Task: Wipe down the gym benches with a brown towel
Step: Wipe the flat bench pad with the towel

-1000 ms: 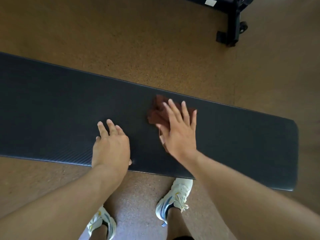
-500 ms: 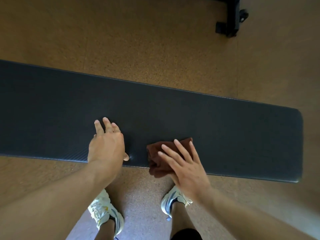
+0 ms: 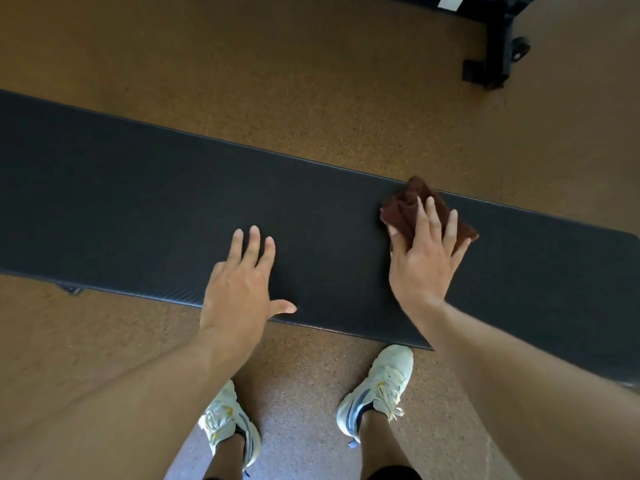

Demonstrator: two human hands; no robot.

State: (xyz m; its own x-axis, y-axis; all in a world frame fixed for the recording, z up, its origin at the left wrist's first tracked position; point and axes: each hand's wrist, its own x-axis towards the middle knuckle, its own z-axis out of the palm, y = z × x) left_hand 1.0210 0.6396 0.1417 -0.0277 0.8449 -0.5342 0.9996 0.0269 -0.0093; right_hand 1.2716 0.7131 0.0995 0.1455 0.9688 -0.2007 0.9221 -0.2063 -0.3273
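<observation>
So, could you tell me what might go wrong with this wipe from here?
The towel is bunched at the bench pad's far edge under the right hand; another push may slide it off onto the floor. Bunched cloth may also wipe only a narrow strip.

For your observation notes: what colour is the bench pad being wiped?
Black, with a fine ribbed texture on the bench pad; head view.

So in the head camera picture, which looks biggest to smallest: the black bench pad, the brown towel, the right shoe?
1. Bench pad, by far the largest.
2 and 3. Brown towel and right shoe look alike; the right hand covers part of the towel, so I won't rank them.
</observation>
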